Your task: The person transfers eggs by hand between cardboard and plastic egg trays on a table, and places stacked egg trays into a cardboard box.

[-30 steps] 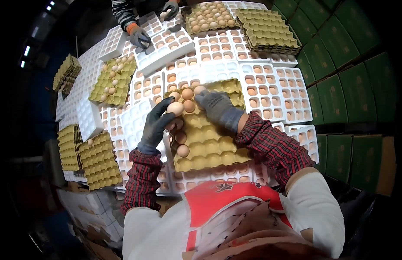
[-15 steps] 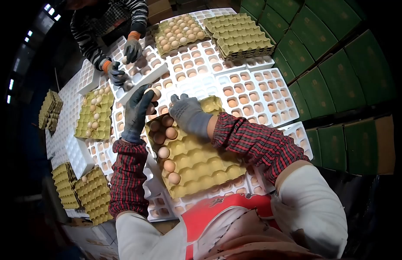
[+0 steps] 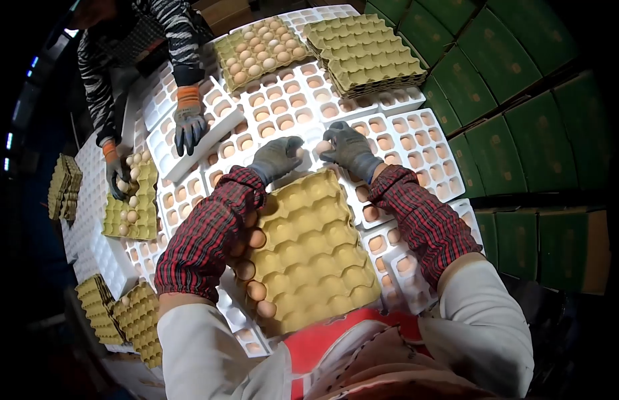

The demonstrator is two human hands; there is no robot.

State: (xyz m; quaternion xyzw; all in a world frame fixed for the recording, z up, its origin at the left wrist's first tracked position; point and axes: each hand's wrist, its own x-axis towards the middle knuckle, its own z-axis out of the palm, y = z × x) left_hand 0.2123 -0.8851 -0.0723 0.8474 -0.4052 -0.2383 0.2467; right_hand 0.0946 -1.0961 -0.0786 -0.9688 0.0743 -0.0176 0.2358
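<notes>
My left hand [image 3: 277, 159], in a grey glove, is closed on an egg [image 3: 300, 153] beyond the far edge of a yellow egg tray [image 3: 309, 247]. To its right my right hand [image 3: 350, 151], gloved too, pinches another egg [image 3: 323, 147]. Both hands are over a white foam tray [image 3: 309, 127]. Several brown eggs [image 3: 256, 291] stand along the left side of the yellow tray; its other visible cups hold none. My left sleeve hides part of that row.
A co-worker's gloved hands [image 3: 189, 127] reach over foam and yellow trays at upper left. A full egg tray [image 3: 261, 52] and stacked yellow trays [image 3: 363, 53] stand at the back. Green boxes [image 3: 516, 150] line the right. More yellow trays [image 3: 139, 323] lie lower left.
Both my hands have moved away from the yellow tray to the foam tray beyond it, my right closing on an egg. The co-worker's hands have moved apart, one now at a yellow tray.
</notes>
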